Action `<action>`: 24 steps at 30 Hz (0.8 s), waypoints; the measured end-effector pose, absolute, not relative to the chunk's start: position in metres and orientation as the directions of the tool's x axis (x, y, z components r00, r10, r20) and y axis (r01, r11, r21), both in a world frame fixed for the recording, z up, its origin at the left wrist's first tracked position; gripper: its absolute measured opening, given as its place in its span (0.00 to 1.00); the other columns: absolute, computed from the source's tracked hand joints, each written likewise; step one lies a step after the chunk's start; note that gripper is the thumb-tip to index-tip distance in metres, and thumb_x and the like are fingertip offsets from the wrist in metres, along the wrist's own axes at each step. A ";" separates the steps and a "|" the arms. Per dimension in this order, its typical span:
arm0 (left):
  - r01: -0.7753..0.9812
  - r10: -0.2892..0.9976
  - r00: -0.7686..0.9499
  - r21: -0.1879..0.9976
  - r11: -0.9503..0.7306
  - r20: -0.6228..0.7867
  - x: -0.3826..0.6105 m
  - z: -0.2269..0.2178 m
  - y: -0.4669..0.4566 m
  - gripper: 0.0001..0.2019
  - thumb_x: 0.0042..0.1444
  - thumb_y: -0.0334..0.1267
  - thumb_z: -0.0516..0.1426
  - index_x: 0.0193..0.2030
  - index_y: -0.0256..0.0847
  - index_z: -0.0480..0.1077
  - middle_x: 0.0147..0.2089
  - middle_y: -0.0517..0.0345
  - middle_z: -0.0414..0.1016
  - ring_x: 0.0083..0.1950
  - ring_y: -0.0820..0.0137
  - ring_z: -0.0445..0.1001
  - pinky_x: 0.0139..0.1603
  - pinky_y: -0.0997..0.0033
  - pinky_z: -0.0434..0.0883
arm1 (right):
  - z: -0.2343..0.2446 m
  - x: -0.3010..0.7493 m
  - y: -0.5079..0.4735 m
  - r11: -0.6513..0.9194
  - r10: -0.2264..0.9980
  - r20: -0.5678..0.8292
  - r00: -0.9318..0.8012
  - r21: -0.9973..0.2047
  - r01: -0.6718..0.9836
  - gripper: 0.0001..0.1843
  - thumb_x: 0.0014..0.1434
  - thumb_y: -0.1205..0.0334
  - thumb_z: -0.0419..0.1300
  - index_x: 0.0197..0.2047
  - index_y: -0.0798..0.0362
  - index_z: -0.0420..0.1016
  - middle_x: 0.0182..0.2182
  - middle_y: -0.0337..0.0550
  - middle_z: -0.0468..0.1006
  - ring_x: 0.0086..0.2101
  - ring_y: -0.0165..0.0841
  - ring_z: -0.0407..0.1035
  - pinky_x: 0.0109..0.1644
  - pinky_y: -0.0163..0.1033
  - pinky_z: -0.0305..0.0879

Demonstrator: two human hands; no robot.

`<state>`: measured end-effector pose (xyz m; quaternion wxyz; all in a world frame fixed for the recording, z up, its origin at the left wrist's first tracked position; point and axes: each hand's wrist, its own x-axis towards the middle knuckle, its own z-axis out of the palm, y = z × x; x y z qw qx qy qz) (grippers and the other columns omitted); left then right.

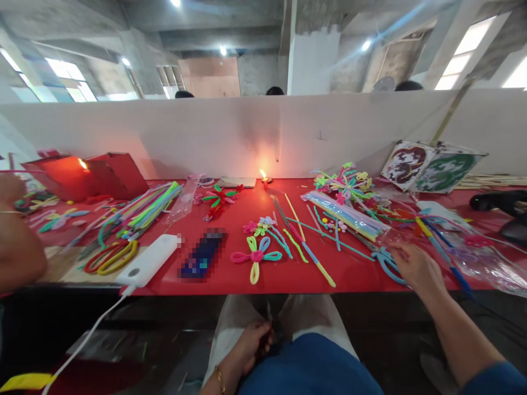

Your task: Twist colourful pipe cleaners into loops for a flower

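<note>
My left hand (254, 344) is low over my lap with its fingers curled closed. A thin sliver sticks up from it, too dim to name. At the table's right front, my right hand (415, 269) has its bent fingers at the blue handles of a pair of scissors (386, 263), whose blades lie flat and point away to the left. In front of me is a pipe-cleaner flower (257, 256) with pink, blue and yellow looped petals. Smaller pipe-cleaner flowers (261, 225) and loose pipe cleaners (317, 263) lie around it.
A lit candle (265, 180) burns at the back by the white partition (197, 131). Left are a phone (203, 253), a white power bank (150, 259), pipe-cleaner bundles (152, 211) and another person's arm (18, 247). A bagged bundle (346, 214) and a paper lantern (432, 165) are right.
</note>
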<state>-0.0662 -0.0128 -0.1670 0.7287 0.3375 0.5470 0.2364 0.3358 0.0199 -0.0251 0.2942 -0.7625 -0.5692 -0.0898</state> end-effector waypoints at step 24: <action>0.566 0.995 -0.097 0.822 0.064 -0.011 -0.133 -0.039 -0.022 0.13 0.49 0.47 0.51 0.28 0.40 0.68 0.27 0.58 0.71 0.29 0.70 0.68 0.33 0.72 0.63 | -0.028 0.386 0.088 -0.274 0.810 0.330 0.485 -0.519 0.810 0.12 0.42 0.70 0.60 0.10 0.54 0.74 0.15 0.54 0.75 0.12 0.30 0.62 0.21 0.39 0.55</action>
